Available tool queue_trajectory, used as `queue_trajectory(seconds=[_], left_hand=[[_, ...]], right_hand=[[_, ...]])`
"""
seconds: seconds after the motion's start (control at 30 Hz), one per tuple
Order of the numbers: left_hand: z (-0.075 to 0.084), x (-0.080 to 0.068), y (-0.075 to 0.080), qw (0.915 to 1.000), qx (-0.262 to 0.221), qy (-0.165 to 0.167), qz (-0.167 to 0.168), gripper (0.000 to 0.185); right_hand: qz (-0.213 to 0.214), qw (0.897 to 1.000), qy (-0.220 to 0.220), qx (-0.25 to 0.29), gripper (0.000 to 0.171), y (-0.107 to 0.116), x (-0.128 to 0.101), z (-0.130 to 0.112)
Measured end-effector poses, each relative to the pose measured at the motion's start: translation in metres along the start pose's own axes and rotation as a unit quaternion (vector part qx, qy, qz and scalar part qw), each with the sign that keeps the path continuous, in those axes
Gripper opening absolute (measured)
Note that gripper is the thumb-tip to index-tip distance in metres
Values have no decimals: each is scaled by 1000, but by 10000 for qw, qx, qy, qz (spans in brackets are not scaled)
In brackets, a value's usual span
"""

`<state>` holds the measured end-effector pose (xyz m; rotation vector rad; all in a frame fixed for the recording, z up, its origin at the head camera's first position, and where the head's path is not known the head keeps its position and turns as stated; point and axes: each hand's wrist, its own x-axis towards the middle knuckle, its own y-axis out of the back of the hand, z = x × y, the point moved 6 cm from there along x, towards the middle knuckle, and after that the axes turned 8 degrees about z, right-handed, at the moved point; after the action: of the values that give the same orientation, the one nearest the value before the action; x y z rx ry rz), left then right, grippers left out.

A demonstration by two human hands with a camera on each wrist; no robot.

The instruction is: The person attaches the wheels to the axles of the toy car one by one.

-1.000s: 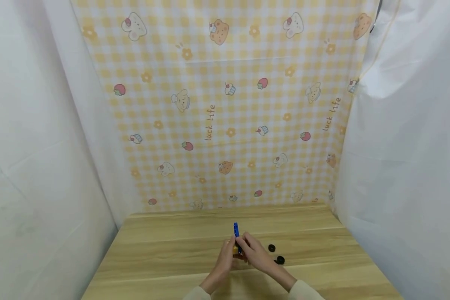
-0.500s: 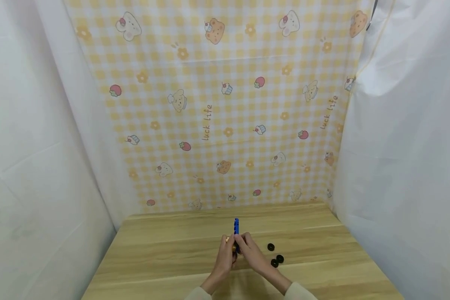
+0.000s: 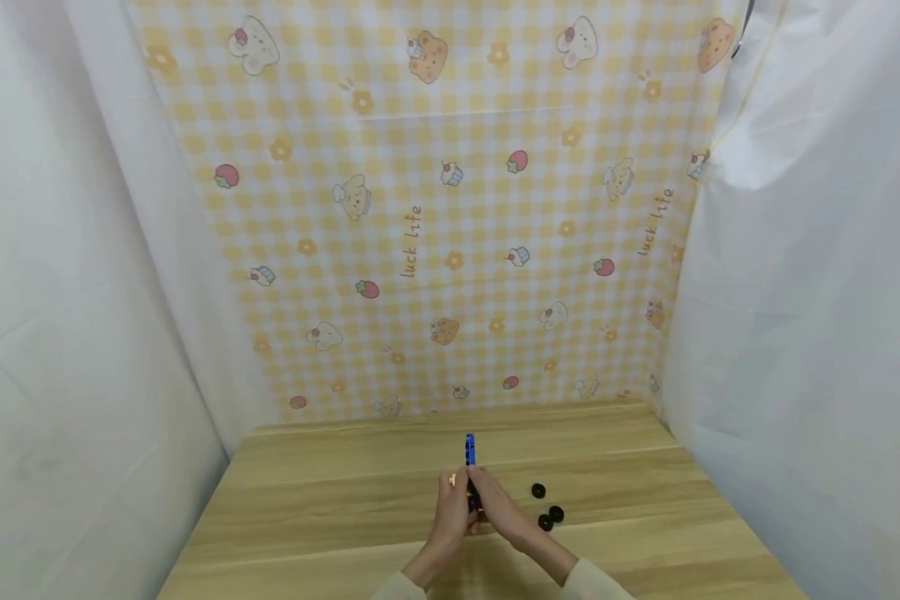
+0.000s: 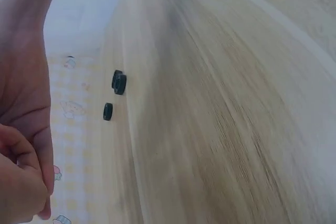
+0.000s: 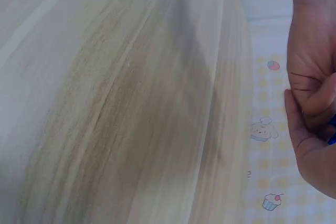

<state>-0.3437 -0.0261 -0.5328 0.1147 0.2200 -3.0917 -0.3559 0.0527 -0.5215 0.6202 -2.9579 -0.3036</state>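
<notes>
Both hands hold one small toy of building-block pieces between them, low in the middle of the head view. Its studded blue part (image 3: 470, 448) sticks up past the fingertips, and a small yellow part (image 3: 453, 480) shows by the left fingers. My left hand (image 3: 448, 518) grips it from the left side. From the right, my right hand (image 3: 499, 507) holds it, with the thumb along the near side. A little blue (image 5: 332, 129) shows between the hands in the right wrist view. The hands cover most of the toy.
Right of the hands, one black toy tyre (image 3: 538, 491) lies alone on the wooden table (image 3: 330, 500). Two more, a tyre (image 3: 557, 514) and a tyre (image 3: 545, 522), lie close together nearer the right forearm. A checked cloth (image 3: 420, 250) hangs behind; white sheets flank the table.
The blue part has turned from a slight tilt to nearly upright. My right hand has closed in nearer the left one, and its forearm no longer covers part of a tyre.
</notes>
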Motion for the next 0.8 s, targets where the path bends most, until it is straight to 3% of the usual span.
queue_trajectory(seconds=[0.13,0.33,0.47,0.6,0.8], left_hand=[[-2,1,0,9993,-213,278,146,57],[6,3,-5,9965,-695,428,162,38],[4,5,-5,9949,-828,513,255,32],[-1,5,-3,9955,-680,517,402,38],[2,6,-3,9977,-449,341,388,44]], right_hand=[[16,10000,55,-53,46,1,0,1],[87,9999,35,-60,47,5,4,0],[-181,9998,45,112,45,6,6,2],[-463,9987,77,217,41,5,5,7],[-275,9994,226,38,41,9,6,6]])
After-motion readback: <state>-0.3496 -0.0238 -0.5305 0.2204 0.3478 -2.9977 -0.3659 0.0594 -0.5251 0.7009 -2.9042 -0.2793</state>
